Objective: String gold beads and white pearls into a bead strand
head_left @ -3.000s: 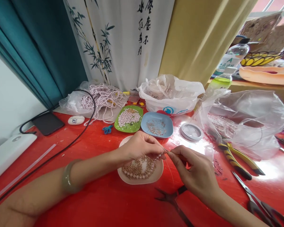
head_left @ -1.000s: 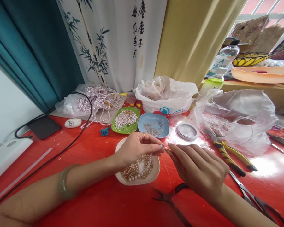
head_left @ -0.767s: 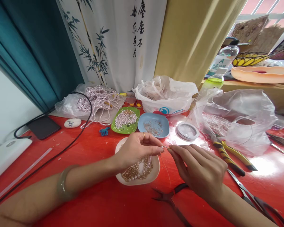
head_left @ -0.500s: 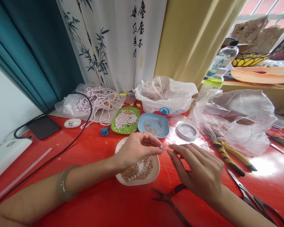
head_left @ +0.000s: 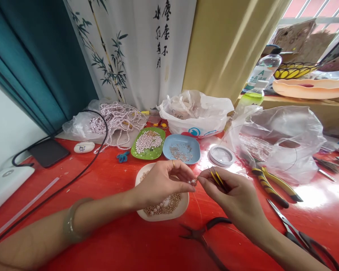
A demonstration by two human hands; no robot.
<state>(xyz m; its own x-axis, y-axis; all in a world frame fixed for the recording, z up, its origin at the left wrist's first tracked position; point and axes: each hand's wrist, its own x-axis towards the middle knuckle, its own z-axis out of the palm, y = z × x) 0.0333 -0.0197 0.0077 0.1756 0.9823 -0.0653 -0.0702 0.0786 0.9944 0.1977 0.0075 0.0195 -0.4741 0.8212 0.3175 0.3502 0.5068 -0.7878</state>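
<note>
Between the thumb and forefinger of my left hand (head_left: 165, 184) is a small cluster of pearly beads (head_left: 192, 182). My right hand (head_left: 231, 195) is closed, its thumb and forefinger pinching at the cluster's right edge. Yellow tweezers (head_left: 219, 180) are tucked in the right fingers, their tips pointing up and away from the beads. A thin thread or wire seems to trail below the right hand. Under my left hand sits a white dish (head_left: 183, 209) of gold and pearly beads, partly covered by the hand. Black-handled pliers (head_left: 197, 233) lie open on the red table.
Behind the hands are a green dish (head_left: 161, 132) of pearl beads, a blue dish (head_left: 196, 145) of small metal bits and a wire spool (head_left: 222, 156). At the right lie yellow-black pliers (head_left: 279, 186), scissors (head_left: 296, 229) and a plastic bag (head_left: 293, 124). Bead strands (head_left: 115, 120) pile up back left.
The tweezers have swung away from the beads and now point upward within my right hand. Its thumb and forefinger have come in to pinch beside the bead cluster. My left hand keeps its hold.
</note>
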